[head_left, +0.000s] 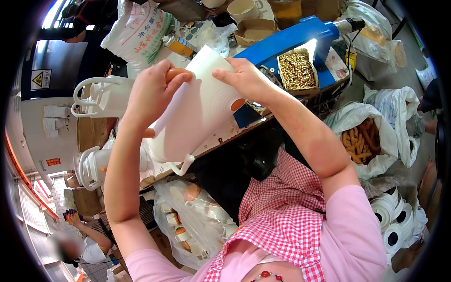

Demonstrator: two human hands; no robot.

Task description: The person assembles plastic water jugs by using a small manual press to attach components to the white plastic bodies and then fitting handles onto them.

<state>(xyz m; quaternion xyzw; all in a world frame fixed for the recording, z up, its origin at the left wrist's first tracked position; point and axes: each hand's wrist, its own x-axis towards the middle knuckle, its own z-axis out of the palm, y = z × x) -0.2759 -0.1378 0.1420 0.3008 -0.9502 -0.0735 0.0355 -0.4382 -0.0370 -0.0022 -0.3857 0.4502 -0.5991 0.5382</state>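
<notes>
A large white plastic jug [190,110] lies tilted across the bench edge in front of me. My left hand [152,89] is closed around its tan handle [179,74], whose two ends show beyond the fist. With fingers behind the jug's upper end and thumb on its near side, my right hand [246,80] grips the body. A ribbed round part with an orange-brown disc [238,105] shows on its right side. At the lower end sticks out a curved white piece [184,165].
Beyond the jug stands a blue machine [286,40] with a lit lamp and a box of brass-coloured screws [297,70]. More white jugs [110,96] sit left. Bags of tan handles [361,141] and lids [188,207] flank me. Another person [91,244] is at lower left.
</notes>
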